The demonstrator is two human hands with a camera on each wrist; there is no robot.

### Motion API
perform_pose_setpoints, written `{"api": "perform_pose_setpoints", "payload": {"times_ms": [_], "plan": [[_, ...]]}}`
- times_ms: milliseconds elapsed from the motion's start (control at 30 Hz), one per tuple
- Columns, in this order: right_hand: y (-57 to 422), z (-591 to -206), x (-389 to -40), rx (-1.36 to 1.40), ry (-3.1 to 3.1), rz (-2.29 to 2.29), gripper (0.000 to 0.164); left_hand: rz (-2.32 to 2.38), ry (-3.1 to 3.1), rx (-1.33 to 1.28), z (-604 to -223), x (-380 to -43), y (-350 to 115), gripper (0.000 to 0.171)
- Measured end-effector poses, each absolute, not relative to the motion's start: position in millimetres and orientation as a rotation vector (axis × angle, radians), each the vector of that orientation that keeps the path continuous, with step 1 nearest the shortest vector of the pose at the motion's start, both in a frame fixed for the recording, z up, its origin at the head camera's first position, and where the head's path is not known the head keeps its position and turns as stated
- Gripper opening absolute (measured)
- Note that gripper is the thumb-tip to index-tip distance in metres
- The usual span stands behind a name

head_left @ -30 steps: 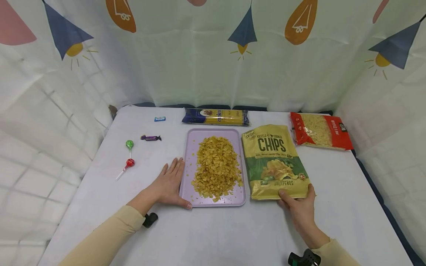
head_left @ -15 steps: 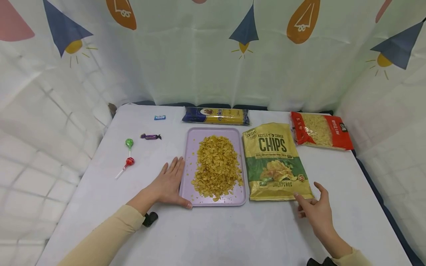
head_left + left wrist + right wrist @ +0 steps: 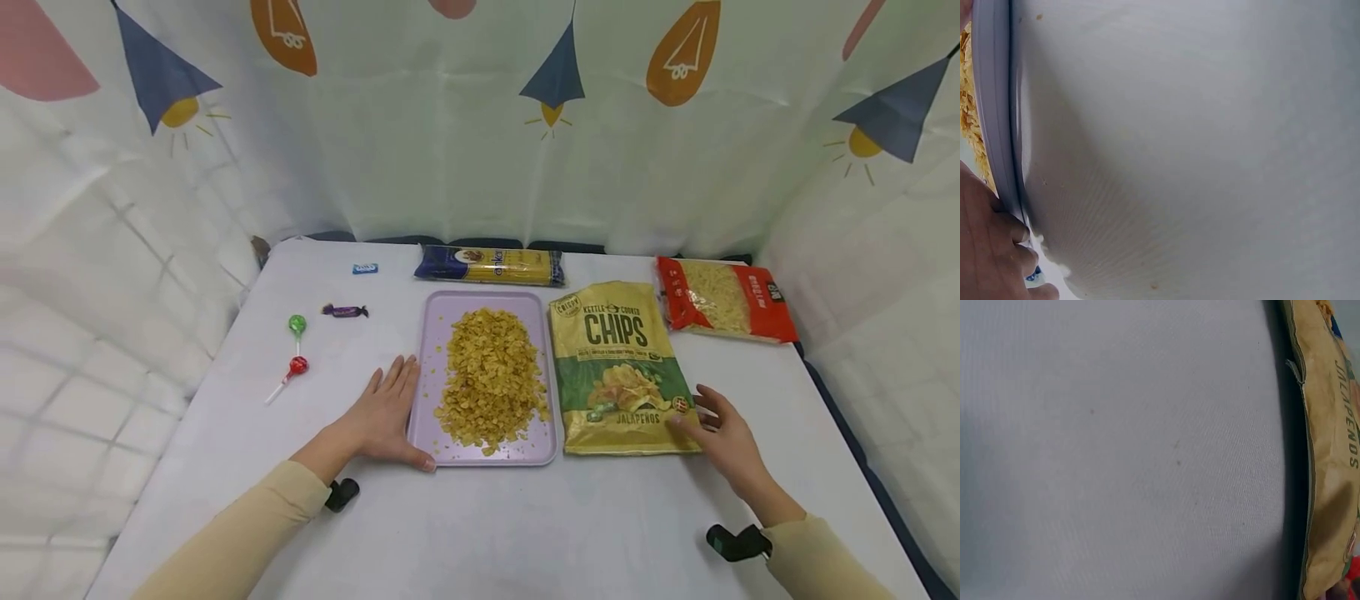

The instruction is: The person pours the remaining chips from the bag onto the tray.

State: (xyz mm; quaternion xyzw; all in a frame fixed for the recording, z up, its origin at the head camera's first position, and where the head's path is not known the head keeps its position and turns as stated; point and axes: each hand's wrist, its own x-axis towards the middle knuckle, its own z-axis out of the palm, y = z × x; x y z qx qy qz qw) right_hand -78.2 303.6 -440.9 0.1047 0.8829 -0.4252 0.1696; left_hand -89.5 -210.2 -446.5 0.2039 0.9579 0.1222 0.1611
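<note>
A lilac tray [image 3: 429,333] lies mid-table, heaped with golden flakes [image 3: 491,375]. My left hand [image 3: 382,412] rests along its left side with fingers spread, the thumb at the near left corner. In the left wrist view, fingers [image 3: 991,244] lie against the tray's rim [image 3: 994,94]. Right of the tray, a gold and green bag of chips [image 3: 615,342] lies face up. My right hand [image 3: 723,437] is at the bag's lower right corner, thumb over the front and the other fingertips at the right edge. The right wrist view shows the bag's bottom seam [image 3: 1310,487] and a bit of the fingers.
Behind the tray lies a blue and yellow spaghetti pack [image 3: 491,265]. A red noodle-like pack [image 3: 723,298] lies at the back right. Toward the left are a blue wrapped sweet [image 3: 365,268], a purple wrapped candy [image 3: 345,311], a green lollipop [image 3: 297,323] and a red lollipop [image 3: 298,365].
My right hand let go of the bag's bottom edge, drew off to the right, then came up to its lower right corner. The left hand and tray have stayed put.
</note>
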Motion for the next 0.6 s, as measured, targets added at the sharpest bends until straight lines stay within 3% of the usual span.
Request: {"api": "perform_pose_setpoints", "payload": {"times_ms": [333,600], "plan": [[310,-440,-85,0.267,2.530,-1.129,0.099,0.366,2.682,0.590,-445,-94,-213,0.146],[321,-400,-112,0.115,2.674,-0.867,0.094,0.351,2.721,0.526,-418,-117,-219,0.125]]}}
